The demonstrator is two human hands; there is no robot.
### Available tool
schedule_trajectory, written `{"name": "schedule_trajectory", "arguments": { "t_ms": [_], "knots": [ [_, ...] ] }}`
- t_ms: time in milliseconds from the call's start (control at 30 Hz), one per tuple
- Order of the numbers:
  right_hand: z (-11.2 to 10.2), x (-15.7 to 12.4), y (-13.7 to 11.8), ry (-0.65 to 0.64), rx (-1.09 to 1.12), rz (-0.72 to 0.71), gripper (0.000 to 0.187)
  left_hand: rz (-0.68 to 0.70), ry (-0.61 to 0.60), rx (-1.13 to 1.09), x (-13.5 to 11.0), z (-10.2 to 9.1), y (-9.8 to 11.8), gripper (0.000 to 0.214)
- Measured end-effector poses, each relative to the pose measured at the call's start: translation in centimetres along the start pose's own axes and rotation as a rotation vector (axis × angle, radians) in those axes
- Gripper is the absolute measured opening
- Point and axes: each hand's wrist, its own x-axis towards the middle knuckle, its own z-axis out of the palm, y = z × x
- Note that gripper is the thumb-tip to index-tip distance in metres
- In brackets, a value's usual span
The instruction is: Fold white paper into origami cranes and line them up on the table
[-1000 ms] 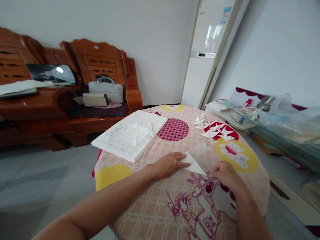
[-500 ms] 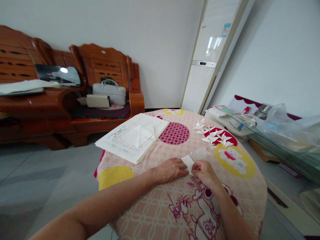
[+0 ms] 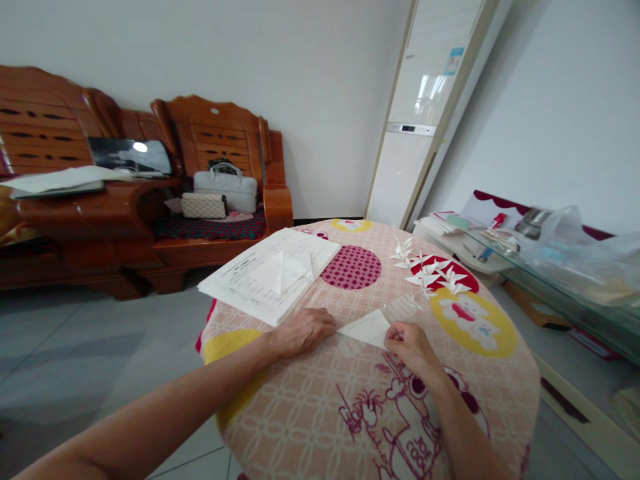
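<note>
A folded white sheet of paper [image 3: 366,327] lies on the patterned tablecloth, its pointed end toward the left. My right hand [image 3: 409,343] pinches the paper's right edge between thumb and fingers. My left hand [image 3: 305,332] rests palm down at the paper's left tip, its fingers stretched out on the cloth and holding nothing. Just beyond the right hand is a clear plastic piece [image 3: 404,307], which lies flat. Several white folded-paper cranes [image 3: 431,272] are grouped at the far right of the table.
A stack of printed papers [image 3: 250,283] with a folded white paper [image 3: 285,272] on top sits left of the hands. Right of the round table stands a glass-topped table [image 3: 545,280] with plastic bags [image 3: 560,233]. Wooden seats [image 3: 220,133] holding bags stand behind on the left.
My left hand has slid left along the paper to its tip, uncovering the triangular shape. My right hand keeps its pinch in about the same place. The view has shifted slightly.
</note>
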Motion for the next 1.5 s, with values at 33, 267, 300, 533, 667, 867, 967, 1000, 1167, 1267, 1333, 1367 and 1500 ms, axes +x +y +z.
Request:
{"name": "schedule_trajectory", "arguments": {
  "t_ms": [33, 267, 300, 533, 667, 867, 967, 1000, 1167, 1267, 1333, 1367, 1500],
  "knots": [
    [0.0, 0.0, 0.0, 0.004, -0.003, -0.002, 0.005, -0.069, 0.003, -0.021, 0.3, 0.0, -0.3, 0.024],
    [0.2, -0.4, -0.1, 0.045, -0.004, -0.04, 0.006, -0.406, 0.094, -0.34, 7.6, 1.8, 1.3, 0.029],
    [0.3, -0.5, -0.1, 0.055, -0.008, -0.049, 0.006, -0.454, 0.075, -0.348, 8.7, 2.2, 1.7, 0.022],
    [0.5, -0.8, -0.2, 0.104, -0.024, -0.095, 0.01, -0.537, 0.076, -0.492, 11.5, 3.4, 1.5, 0.011],
    [-0.5, -1.4, -0.9, 0.385, -0.036, -0.187, 0.02, -0.519, 0.113, -0.722, 10.8, 3.2, 1.1, 0.024],
    [-1.5, -2.0, -1.6, 0.659, -0.082, -0.305, 0.027, -0.447, 0.218, -1.238, 10.1, 2.1, 2.5, 0.037],
    [-1.5, -2.0, -1.8, 0.516, -0.001, -0.278, 0.028, -0.432, 0.185, -1.314, 10.0, 1.5, 3.3, 0.04],
    [-1.4, -2.0, -1.8, 0.472, 0.028, -0.259, 0.029, -0.429, 0.175, -1.324, 10.0, 1.4, 3.6, 0.04],
    [-1.5, -1.9, -1.4, 0.371, 0.111, -0.227, 0.028, -0.448, 0.197, -1.315, 10.0, 1.0, 4.0, 0.041],
    [-1.6, -1.7, -1.1, 0.326, 0.16, -0.236, 0.027, -0.461, 0.216, -1.292, 9.9, 1.0, 3.8, 0.04],
    [-1.7, -1.6, -1.0, 0.293, 0.21, -0.217, 0.027, -0.454, 0.234, -1.284, 9.9, 1.0, 3.5, 0.039],
    [-1.8, -1.6, -0.9, 0.274, 0.25, -0.191, 0.027, -0.447, 0.251, -1.282, 9.9, 1.0, 3.3, 0.039],
    [-1.9, -1.6, -0.8, 0.214, 0.452, -0.055, 0.03, -0.486, 0.359, -1.289, 9.7, 0.8, 2.3, 0.038]
  ]
}}
